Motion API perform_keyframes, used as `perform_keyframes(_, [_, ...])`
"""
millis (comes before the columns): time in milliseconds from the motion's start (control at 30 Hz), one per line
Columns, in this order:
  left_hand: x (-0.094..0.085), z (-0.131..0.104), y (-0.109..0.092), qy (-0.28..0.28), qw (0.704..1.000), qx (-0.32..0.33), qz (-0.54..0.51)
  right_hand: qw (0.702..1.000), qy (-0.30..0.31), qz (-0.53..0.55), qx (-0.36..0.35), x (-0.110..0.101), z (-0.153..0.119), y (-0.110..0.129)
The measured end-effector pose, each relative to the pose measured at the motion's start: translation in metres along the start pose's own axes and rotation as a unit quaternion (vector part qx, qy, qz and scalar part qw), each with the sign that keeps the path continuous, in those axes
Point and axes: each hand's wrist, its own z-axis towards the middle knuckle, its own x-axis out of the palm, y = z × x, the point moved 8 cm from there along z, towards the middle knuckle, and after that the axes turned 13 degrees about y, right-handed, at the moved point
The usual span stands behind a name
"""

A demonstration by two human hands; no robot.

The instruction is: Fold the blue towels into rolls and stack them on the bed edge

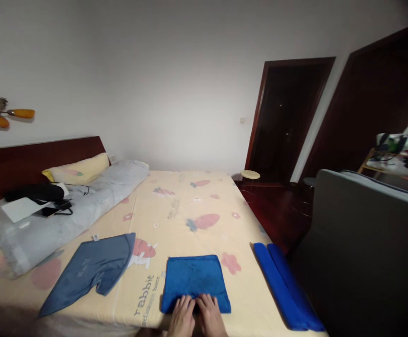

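Side by side, closest to the camera, the left hand (183, 314) and right hand (210, 312) rest on the near edge of a blue cloth (195, 274), their fingers loosely curled and fingertips almost meeting; whether they pinch the fabric or merely press it cannot be told. Far off to the left of the hands, a wall lamp (23, 113) hangs above a dark headboard (60, 154). Below it, a long roll of grey bedding (88, 210) carries a flat white object (23, 208) and a black bundle (37, 192), with a yellow pillow (86, 172) just behind. Nearer, left of the hands, a grey-blue cloth (95, 267) lies spread with an uneven outline. Directly ahead of the hands, the blue cloth lies flat, roughly square, on the bed (172, 217), whose pale sheet shows carrots and flowers. Beyond, to the right, stand a round stool (250, 174) and a dark door (277, 131). Nearer, right of the hands, folded blue fabric (270, 276) lies along the bed's edge, beside a tall grey panel (351, 243).
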Motion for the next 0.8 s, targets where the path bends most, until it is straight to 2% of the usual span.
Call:
perform_keyframes(67, [0.015,0.003,-0.001,0.053,0.998,-0.017,-0.014,0.999,0.046,0.013,0.012,0.013,0.004,0.004])
perform_keyframes(100, [0.017,0.002,0.005,0.061,0.998,-0.030,-0.018,0.998,0.062,0.016,0.016,0.015,0.003,0.001])
perform_keyframes(200, [0.005,-0.010,0.035,0.030,0.997,-0.067,-0.017,0.996,0.091,0.009,0.020,0.012,-0.006,-0.021])
perform_keyframes(333, [-0.011,-0.032,0.078,-0.010,0.995,-0.103,-0.017,0.992,0.096,-0.011,0.078,-0.007,-0.026,-0.063])
perform_keyframes(467, [-0.011,-0.038,0.088,-0.024,0.995,-0.097,-0.017,0.989,0.088,-0.022,0.115,-0.015,-0.038,-0.084])
perform_keyframes(533, [-0.008,-0.035,0.085,-0.026,0.993,-0.117,-0.019,0.989,0.070,-0.032,0.129,-0.015,-0.038,-0.083])
perform_keyframes(600, [-0.007,-0.028,0.072,-0.023,0.991,-0.127,-0.019,0.990,0.040,-0.039,0.132,-0.013,-0.033,-0.072])
perform_keyframes(667, [-0.004,-0.018,0.047,-0.008,0.995,-0.097,-0.022,0.994,0.026,-0.032,0.099,-0.006,-0.025,-0.050])
perform_keyframes(733, [0.001,-0.009,0.017,0.019,0.998,-0.044,-0.037,0.998,0.040,-0.009,0.052,0.005,-0.015,-0.024])
perform_keyframes(800, [0.006,-0.004,-0.004,0.047,0.997,-0.012,-0.061,0.998,0.049,0.014,0.023,0.014,-0.007,-0.004])
